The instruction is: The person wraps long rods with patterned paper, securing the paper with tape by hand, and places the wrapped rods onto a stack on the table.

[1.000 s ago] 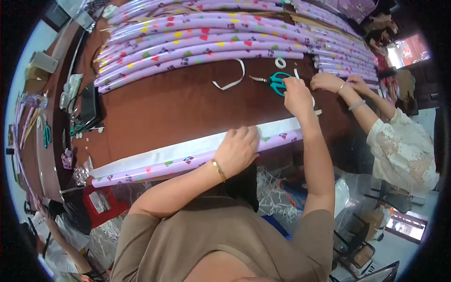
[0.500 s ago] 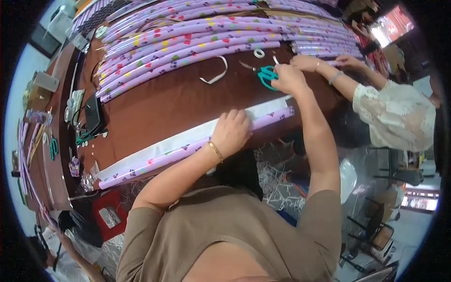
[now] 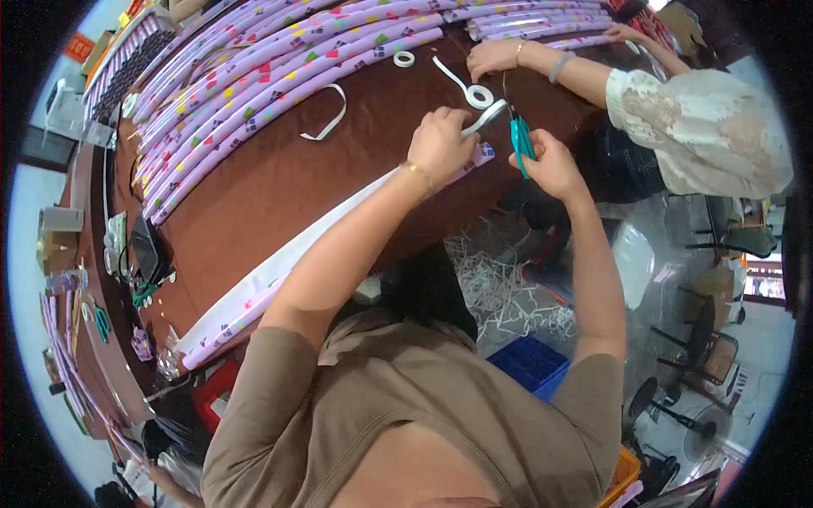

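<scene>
The right hand had lifted and now gripped teal-handled scissors, while the left hand, shifted off the lilac patterned roll along the table's near edge, held white tape, bringing both within reach.

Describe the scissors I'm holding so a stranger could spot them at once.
Start at the brown table and go right to the camera wearer's right hand. It holds the scissors, just right of the white tape in the left hand. Bright teal handles set them apart from that white tape.
</scene>
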Action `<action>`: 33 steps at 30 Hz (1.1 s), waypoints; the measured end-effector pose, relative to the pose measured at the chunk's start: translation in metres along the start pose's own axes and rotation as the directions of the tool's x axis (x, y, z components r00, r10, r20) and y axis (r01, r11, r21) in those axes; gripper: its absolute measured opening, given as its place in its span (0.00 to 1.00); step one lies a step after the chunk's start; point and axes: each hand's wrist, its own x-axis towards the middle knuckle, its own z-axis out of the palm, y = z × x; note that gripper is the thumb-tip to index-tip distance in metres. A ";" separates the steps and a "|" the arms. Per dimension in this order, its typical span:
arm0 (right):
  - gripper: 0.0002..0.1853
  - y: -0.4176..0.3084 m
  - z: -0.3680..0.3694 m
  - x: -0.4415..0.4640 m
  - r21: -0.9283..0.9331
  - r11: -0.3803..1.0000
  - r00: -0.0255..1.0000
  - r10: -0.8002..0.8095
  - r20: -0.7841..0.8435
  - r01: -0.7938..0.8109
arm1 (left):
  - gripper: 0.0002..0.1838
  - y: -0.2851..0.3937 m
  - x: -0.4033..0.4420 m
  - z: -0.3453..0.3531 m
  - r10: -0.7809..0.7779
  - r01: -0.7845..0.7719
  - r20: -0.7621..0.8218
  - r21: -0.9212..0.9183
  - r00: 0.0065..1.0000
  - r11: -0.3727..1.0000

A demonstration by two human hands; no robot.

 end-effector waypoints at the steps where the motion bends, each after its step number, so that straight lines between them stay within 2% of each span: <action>1: 0.12 0.004 -0.002 -0.007 -0.088 0.996 0.999 -0.013 0.037 0.016 | 0.17 -0.004 0.011 0.007 -0.026 0.026 0.005 -0.039 1.000 0.999; 2: 0.13 0.009 -0.004 -0.015 -0.174 0.984 0.997 -0.022 0.076 0.035 | 0.18 -0.011 0.021 0.015 0.033 -0.031 0.014 -0.127 0.999 0.991; 3: 0.24 -0.004 -0.008 -0.025 -0.179 0.984 0.999 0.009 0.034 -0.002 | 0.19 -0.008 0.027 0.017 0.013 -0.013 0.005 -0.117 1.000 0.993; 4: 0.24 -0.008 -0.014 -0.033 -0.171 0.985 0.999 0.019 0.029 -0.014 | 0.20 -0.004 0.032 0.019 -0.005 0.005 -0.005 -0.107 1.000 0.994; 6: 0.30 -0.008 -0.019 -0.042 -0.315 0.947 0.995 -0.038 0.096 0.067 | 0.20 -0.001 0.039 0.021 0.011 -0.011 0.006 -0.066 1.000 0.998; 7: 0.34 -0.002 -0.023 -0.041 -0.340 0.940 0.992 0.015 0.128 0.030 | 0.20 0.000 0.044 0.024 0.024 -0.024 0.004 -0.026 1.000 0.999; 8: 0.34 0.000 -0.026 -0.042 -0.336 0.942 0.992 0.020 0.126 0.024 | 0.20 -0.001 0.047 0.025 0.025 -0.024 0.011 -0.025 1.000 0.999; 10: 0.33 -0.010 -0.031 -0.044 -0.443 0.896 0.966 0.146 0.215 -0.037 | 0.20 -0.004 0.050 0.024 -0.042 0.040 0.125 0.018 0.991 0.999; 11: 0.33 -0.007 -0.032 -0.043 -0.439 0.898 0.965 0.150 0.217 -0.041 | 0.20 -0.006 0.051 0.023 -0.086 0.080 0.162 0.045 0.983 0.996; 12: 0.32 -0.004 -0.033 -0.040 -0.445 0.895 0.961 0.133 0.242 -0.012 | 0.20 -0.008 0.051 0.023 -0.090 0.083 0.167 0.047 0.982 0.995; 15: 0.30 -0.006 -0.032 -0.031 -0.471 0.880 0.951 0.096 0.294 0.057 | 0.18 -0.011 0.050 0.020 -0.145 0.166 0.167 -0.117 0.975 0.979; 19: 0.30 -0.017 -0.031 -0.017 -0.475 0.867 0.934 0.035 0.357 0.149 | 0.17 -0.011 0.048 0.016 -0.132 0.151 0.123 -0.156 0.984 0.976; 22: 0.30 -0.020 -0.028 -0.008 -0.535 0.822 0.926 0.027 0.378 0.195 | 0.17 -0.011 0.047 0.015 -0.201 0.229 0.150 -0.202 0.968 0.952; 30: 0.29 -0.020 -0.024 0.009 -0.509 0.840 0.908 0.049 0.417 0.188 | 0.16 -0.008 0.049 0.011 -0.241 0.287 0.203 -0.243 0.949 0.927; 33: 0.28 -0.021 -0.023 0.011 -0.511 0.839 0.897 0.068 0.436 0.185 | 0.15 -0.013 0.049 0.017 -0.257 0.291 0.159 -0.255 0.953 0.922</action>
